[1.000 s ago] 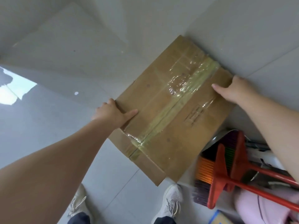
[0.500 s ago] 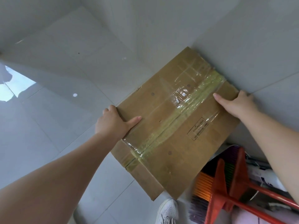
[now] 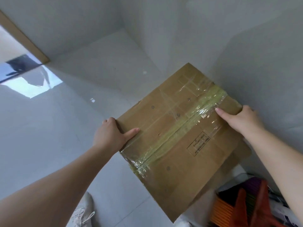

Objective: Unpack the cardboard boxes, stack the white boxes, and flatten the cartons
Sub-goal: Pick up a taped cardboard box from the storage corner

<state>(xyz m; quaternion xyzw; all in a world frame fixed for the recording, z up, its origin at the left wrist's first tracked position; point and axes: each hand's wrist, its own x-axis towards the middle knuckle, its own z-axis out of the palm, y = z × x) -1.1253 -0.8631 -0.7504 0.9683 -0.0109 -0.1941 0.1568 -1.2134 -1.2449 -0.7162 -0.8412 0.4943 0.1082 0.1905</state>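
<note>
The flattened carton (image 3: 178, 138) lies between both hands, taped seam running near-left to far-right; left hand (image 3: 111, 136) and right hand (image 3: 241, 120) clench opposite edges.

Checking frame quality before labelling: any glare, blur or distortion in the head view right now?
Head view: specular glare on the clear tape running across the flattened carton; a bright window reflection on the glossy floor at left; wide-angle distortion bends the wall and floor lines; the left hand and right hand are reasonably sharp; the broom at bottom right is soft; the printed label is unreadable.
</note>
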